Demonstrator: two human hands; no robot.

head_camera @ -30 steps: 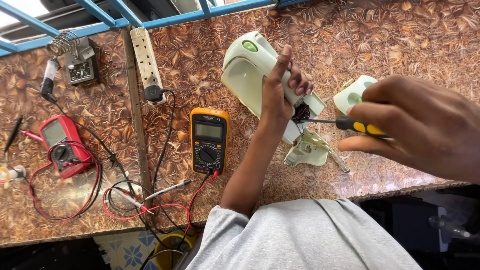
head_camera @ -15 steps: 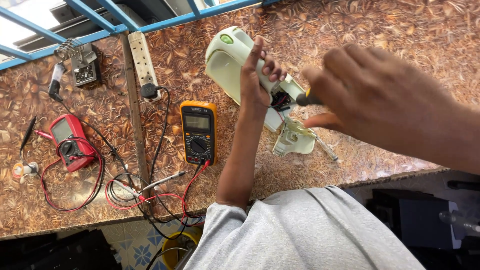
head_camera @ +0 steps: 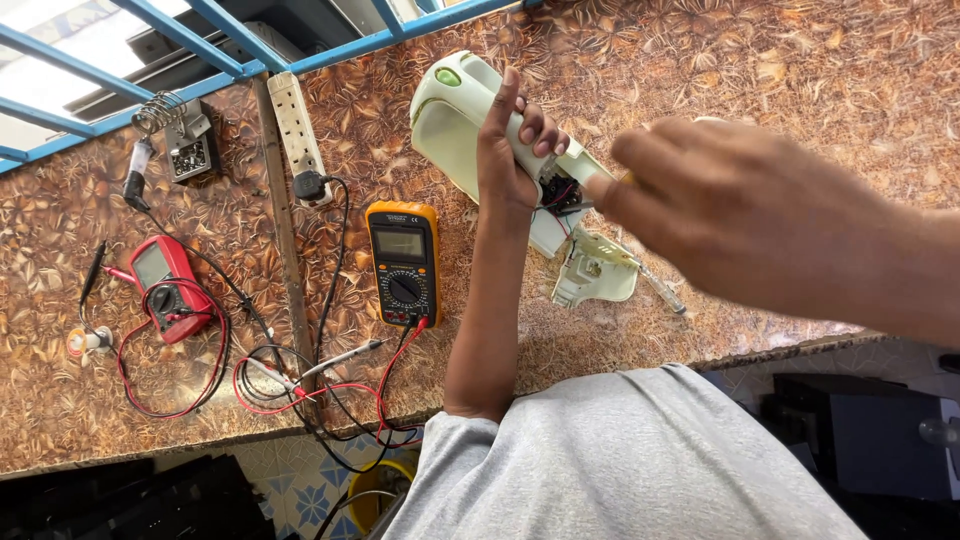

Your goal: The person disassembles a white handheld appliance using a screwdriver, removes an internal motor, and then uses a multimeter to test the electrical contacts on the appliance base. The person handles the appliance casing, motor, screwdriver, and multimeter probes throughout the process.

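Pale green plastic appliance housing (head_camera: 450,120), light, rigid and probably crackable, sits gripped round its handle by the left hand (head_camera: 512,150), while the right hand (head_camera: 740,215) pinches a mostly hidden tool at its opened wiring.

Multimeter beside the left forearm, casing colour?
Orange casing, dark face, on the multimeter; head view.

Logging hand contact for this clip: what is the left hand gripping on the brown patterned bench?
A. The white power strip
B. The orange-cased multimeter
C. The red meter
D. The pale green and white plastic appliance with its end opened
D: the left hand is wrapped around the pale green and white plastic appliance, while the orange-cased multimeter lies untouched beside the forearm.
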